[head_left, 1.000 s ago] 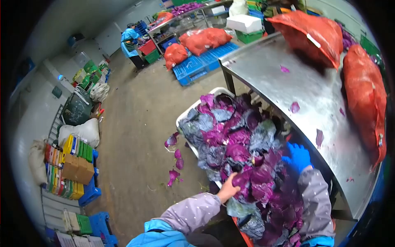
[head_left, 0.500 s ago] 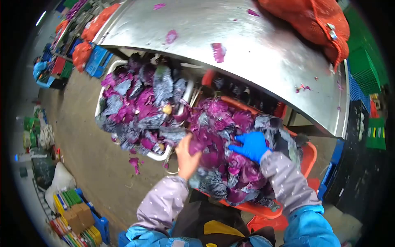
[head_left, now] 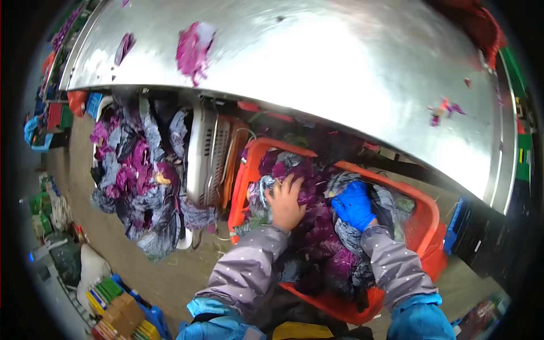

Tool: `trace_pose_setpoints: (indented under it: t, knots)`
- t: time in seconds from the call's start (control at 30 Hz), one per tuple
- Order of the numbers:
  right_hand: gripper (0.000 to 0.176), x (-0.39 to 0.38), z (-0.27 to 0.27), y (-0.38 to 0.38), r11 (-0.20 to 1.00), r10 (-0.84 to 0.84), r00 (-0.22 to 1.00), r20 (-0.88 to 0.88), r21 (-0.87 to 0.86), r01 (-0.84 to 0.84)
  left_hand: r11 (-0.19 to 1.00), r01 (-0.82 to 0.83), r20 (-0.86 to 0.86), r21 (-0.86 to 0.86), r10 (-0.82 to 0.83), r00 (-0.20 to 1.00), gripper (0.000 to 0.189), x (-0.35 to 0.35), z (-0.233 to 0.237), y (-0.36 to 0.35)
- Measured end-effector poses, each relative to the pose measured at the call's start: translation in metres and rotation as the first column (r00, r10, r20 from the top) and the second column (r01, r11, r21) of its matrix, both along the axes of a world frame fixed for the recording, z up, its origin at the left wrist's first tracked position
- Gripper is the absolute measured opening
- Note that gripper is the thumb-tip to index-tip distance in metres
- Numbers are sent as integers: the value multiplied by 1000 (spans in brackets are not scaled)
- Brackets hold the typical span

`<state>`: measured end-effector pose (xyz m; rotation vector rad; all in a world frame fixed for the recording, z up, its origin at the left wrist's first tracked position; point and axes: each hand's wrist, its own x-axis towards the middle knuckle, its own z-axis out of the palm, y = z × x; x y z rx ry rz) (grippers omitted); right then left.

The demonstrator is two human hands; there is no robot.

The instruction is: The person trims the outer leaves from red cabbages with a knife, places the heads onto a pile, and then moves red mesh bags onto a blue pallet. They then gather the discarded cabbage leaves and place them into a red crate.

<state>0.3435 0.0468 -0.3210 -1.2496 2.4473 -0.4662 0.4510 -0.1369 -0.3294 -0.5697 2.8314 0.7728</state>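
An orange-red plastic basket (head_left: 429, 212) stands before me, heaped with purple and grey-blue red cabbage leaves (head_left: 320, 235). My bare left hand (head_left: 286, 203) lies on the leaves in its left half, fingers spread and touching them. On the right side of the heap rests my right hand (head_left: 354, 207) in a blue glove. Its fingers reach over grey-blue leaves and are partly bent; the undersides do not show, but the hand looks open.
A steel table (head_left: 272, 68) spans the far side, with a purple leaf piece (head_left: 194, 52) and scraps on top. To the left, a white basket (head_left: 198, 161) is full of cabbage leaves. A red mesh sack (head_left: 479, 25) lies at the table's right end.
My view has shifted right and closer to the table. Both hands now press on the heap; the left has moved from the heap's left edge into the basket. The leaves sit lower, showing more rim.
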Motion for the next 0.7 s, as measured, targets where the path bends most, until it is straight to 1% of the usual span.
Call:
trace_pose_setpoints:
  t: [0.03,0.1,0.13,0.17,0.23,0.27,0.3,0.37,0.4,0.43,0.47,0.5,0.53,0.57,0.6,0.63,0.67,0.7]
  knots:
    - [19,1,0,0,994,-10,1000,-16,-110,8,1000,-19,10,0,19,1000,71,1,1,0]
    - [18,-1,9,-4,999,-24,998,63,-35,26,1000,-16,-2,-9,16,1000,72,5,-2,0]
    - [19,-1,6,0,999,14,998,66,-50,-10,1000,-19,-26,8,20,999,71,8,-7,-1]
    - [19,0,-8,3,998,32,997,63,-54,-29,999,-38,-29,4,38,999,71,8,-22,-2]
    - [21,0,-43,6,996,89,992,-93,-21,-91,1000,5,-94,-18,-7,996,68,4,-61,-3]
    - [23,-5,-70,-1,981,-1,1000,17,-192,4,999,13,-89,-47,-18,996,63,-5,-82,-7]
    - [24,-10,-64,-18,982,-16,999,28,187,11,999,-11,-94,-42,7,996,63,-15,-91,-13]
    - [24,-8,-55,-30,996,-85,996,18,18,84,999,28,-175,34,-21,984,59,-12,-88,-16]
    - [23,-7,-53,-31,995,-100,994,43,-21,101,1000,8,-167,1,-8,986,59,-11,-85,-16]
    - [23,-15,-43,-38,995,-88,996,20,-38,88,999,26,-97,27,-23,995,65,-12,-82,-19]
    - [24,-16,-30,-43,992,-82,992,92,-88,90,981,-13,-136,193,40,990,71,-11,-68,-26]
    - [25,-10,-18,-46,986,-76,982,174,-132,100,933,-42,-155,359,104,982,76,-6,-53,-36]
    - [31,-3,-3,-43,982,-139,980,139,-105,155,856,2,-278,517,166,946,85,0,-46,-51]
    - [38,3,21,-44,978,-130,987,90,-153,143,856,1,-392,517,236,889,84,8,-30,-66]
    - [40,8,49,-40,976,-135,988,77,-164,146,911,-62,-419,408,247,874,77,20,-18,-86]
    - [43,16,78,-33,973,-147,987,62,-170,156,877,-212,-396,431,395,829,66,28,-10,-104]
    - [43,22,108,-21,976,-175,985,2,-134,174,780,-436,-291,449,589,754,57,41,-33,-118]
    - [44,30,132,-4,977,-197,979,-60,-99,191,802,-545,-220,246,594,774,55,62,-59,-129]
